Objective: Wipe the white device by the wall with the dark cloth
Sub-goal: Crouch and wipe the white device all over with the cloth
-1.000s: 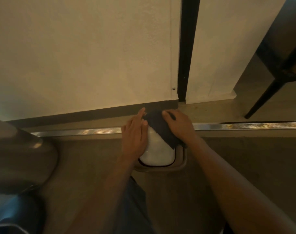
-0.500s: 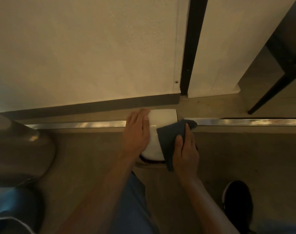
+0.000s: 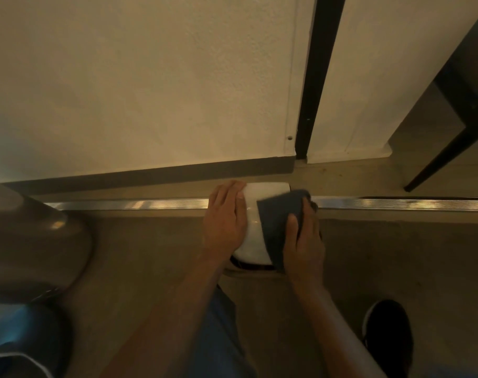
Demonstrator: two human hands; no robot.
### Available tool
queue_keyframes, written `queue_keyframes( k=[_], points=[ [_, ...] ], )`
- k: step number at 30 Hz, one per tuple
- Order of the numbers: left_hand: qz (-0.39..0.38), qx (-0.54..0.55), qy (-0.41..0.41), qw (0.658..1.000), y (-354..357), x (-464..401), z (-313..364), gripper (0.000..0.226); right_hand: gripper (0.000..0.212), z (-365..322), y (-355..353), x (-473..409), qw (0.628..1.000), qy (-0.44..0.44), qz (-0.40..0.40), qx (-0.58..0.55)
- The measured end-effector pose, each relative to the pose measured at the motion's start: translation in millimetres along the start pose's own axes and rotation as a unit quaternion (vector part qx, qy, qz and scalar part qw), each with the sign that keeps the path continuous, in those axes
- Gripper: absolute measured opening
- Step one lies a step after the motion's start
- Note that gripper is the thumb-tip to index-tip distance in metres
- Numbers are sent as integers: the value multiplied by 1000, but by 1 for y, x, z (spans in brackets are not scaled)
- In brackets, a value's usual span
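On the floor just beside the wall, straddling a metal floor strip — the white device, rounded, seated in a tan base. Left hand laid flat on the device's left side, fingers straight and together, pointing toward the wall. Right hand pressing the dark cloth against the device's right side, thumb on top of the cloth, other fingers curled round its far edge. Off to the right, a dark chair leg; near the lower right corner — a black shoe.
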State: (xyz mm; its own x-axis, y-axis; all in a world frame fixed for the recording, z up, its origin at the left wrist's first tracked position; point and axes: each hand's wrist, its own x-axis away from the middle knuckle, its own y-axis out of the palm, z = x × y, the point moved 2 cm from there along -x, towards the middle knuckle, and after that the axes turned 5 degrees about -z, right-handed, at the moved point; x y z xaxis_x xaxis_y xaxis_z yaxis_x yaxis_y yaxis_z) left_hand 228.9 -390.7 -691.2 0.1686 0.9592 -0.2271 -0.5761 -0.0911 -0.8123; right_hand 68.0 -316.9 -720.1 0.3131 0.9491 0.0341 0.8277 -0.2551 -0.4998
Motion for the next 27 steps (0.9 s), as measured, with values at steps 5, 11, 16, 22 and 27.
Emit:
queue_keyframes(
  k=[5, 11, 16, 22, 27],
  points=[
    [0, 11, -6, 1000, 3, 0, -5, 51, 59, -6, -4, 0, 1000, 12, -10, 3],
    [33, 10, 24, 999, 3, -1, -4, 41, 45, -40, -8, -93, 986, 116, -115, 36],
    [4, 9, -6, 1000, 2, -1, -3, 49, 49, -16, -3, -41, 999, 31, -27, -5],
    [-4, 21, -15, 1000, -1, 2, -1, 42, 62, 6, 3, 19, 999, 16, 13, 30],
    [27, 17, 11, 999, 2, 2, 0, 44, 45, -24, -10, -64, 995, 64, -72, -4]
  ],
)
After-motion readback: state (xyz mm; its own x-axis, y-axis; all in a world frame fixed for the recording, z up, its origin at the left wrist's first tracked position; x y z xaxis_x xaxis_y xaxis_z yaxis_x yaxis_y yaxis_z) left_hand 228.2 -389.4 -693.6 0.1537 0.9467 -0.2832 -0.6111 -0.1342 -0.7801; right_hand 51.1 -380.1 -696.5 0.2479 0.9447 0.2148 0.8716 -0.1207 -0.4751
